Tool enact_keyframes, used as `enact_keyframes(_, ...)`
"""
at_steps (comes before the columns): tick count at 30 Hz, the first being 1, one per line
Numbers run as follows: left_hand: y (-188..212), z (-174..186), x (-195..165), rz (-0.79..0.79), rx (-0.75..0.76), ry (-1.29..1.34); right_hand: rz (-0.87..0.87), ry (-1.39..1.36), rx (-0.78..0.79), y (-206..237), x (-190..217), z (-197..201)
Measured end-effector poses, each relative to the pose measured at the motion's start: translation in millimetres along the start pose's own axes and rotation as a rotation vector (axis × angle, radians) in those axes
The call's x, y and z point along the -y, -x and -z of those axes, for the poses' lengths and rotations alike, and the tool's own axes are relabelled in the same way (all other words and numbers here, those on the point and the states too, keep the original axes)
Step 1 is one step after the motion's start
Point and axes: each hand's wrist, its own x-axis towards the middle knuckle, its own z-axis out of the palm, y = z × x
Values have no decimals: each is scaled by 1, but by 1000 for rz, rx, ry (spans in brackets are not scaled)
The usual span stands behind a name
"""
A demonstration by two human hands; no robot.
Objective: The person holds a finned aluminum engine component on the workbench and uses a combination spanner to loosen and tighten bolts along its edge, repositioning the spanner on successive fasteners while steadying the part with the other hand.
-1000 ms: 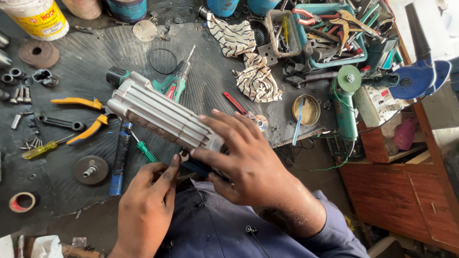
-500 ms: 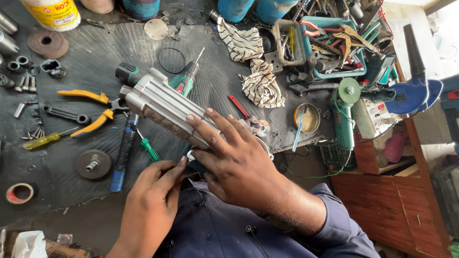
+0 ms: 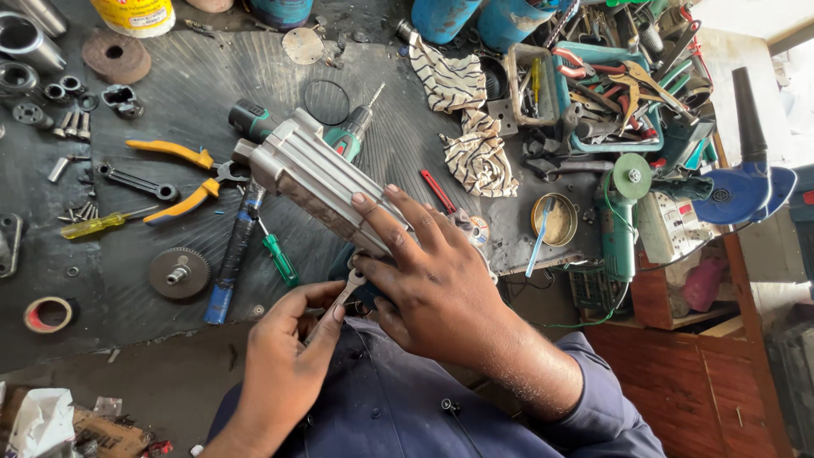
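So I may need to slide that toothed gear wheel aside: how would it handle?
The gear wheel looks like solid metal, so probably heavy for its size and rigid. It lies flat on the ribbed mat, so likely grips rather than slides. Stood on edge, it could roll.

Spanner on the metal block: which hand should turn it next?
Probably the left. The left hand pinches the small spanner at the block's near end, while the right hand grips the ribbed metal block, bracing it.
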Motion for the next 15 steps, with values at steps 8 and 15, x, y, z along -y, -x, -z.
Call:
enact_keyframes(8,4,-13,5,14,-4,78,-2,-8,1,0,-2,-1)
enact_keyframes(15,9,-15,0,-28,-42,14,-5,-20,-16,1,-4,-2)
